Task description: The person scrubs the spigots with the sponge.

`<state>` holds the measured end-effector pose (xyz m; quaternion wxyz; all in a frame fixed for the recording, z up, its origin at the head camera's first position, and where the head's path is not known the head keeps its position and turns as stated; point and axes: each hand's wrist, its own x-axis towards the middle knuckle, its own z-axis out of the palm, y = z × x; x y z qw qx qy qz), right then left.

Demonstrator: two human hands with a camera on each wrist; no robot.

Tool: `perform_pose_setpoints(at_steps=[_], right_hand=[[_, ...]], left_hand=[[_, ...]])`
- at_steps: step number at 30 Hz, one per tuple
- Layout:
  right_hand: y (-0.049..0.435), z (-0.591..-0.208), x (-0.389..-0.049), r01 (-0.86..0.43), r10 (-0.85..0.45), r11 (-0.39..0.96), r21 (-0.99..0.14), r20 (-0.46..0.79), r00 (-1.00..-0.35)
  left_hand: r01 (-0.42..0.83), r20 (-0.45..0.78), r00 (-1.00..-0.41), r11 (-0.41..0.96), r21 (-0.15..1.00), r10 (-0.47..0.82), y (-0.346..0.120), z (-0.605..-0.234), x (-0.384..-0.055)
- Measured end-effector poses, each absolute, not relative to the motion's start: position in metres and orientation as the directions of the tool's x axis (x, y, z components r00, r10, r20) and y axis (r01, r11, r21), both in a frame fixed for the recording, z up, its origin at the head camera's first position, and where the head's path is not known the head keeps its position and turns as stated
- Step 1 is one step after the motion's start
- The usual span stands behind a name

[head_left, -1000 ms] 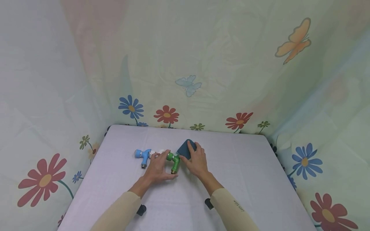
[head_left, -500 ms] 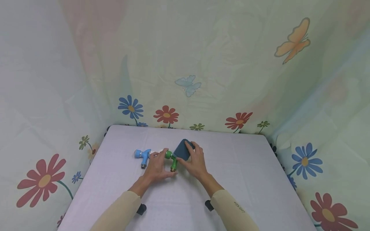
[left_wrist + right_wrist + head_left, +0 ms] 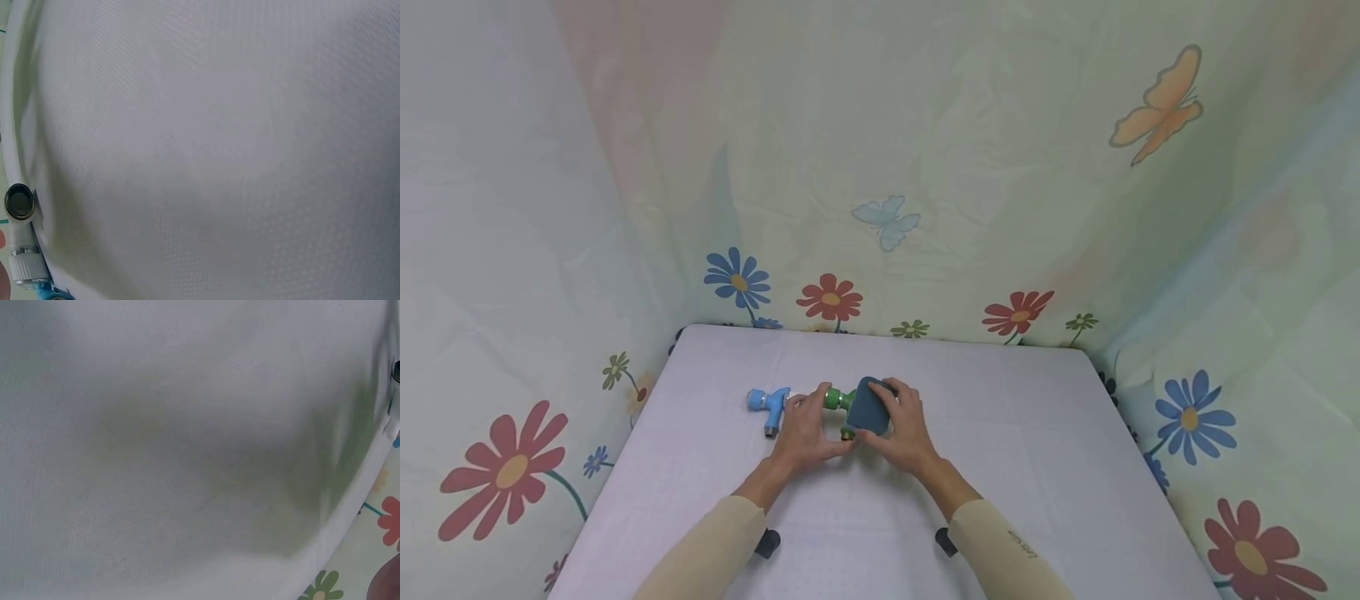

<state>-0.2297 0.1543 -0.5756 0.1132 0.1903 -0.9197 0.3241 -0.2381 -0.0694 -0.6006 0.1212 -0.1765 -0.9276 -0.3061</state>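
In the head view my right hand (image 3: 904,429) grips a dark teal block with rounded corners (image 3: 868,408), fingers on its far side and thumb at its near corner. The block overlaps part of a green tap (image 3: 835,398). My left hand (image 3: 805,429) spreads its fingers and thumb around the left side of that tap, with the thumb close to its spout end. Left of this hand lies a blue tap (image 3: 767,402). A white tap (image 3: 26,250), mostly hidden behind the left hand in the head view, shows at the edge of the left wrist view.
The taps lie in a row on a table covered with white cloth (image 3: 1000,433). Behind it hangs a curtain (image 3: 970,208) printed with flowers and butterflies. Dark round objects (image 3: 767,544) show beside both forearms.
My right hand has moved left and slightly nearer with the teal block, which now overlaps the green tap. The green tap has shifted slightly left and away. My left hand has barely moved.
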Motion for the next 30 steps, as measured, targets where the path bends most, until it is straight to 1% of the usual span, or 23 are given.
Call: perform_pose_setpoints(at_steps=[6,17,30], right_hand=[[0.1524,-0.5769,-0.2298,-0.420,-0.282,0.727,-0.543,0.321,-0.904],[0.1520,-0.5748,-0.2301,-0.417,-0.283,0.736,-0.533,0.317,-0.905],[0.1466,-0.5729,-0.2335,-0.401,-0.274,0.751,-0.524,0.304,-0.912]], left_hand=[[0.419,0.346,-0.901,0.729,0.541,0.261,-0.0708,-0.5990,-0.2372],[0.414,0.325,-0.907,0.709,0.571,0.268,-0.0706,-0.5983,-0.2336],[0.457,0.352,-0.886,0.700,0.549,0.302,-0.0705,-0.5997,-0.2337]])
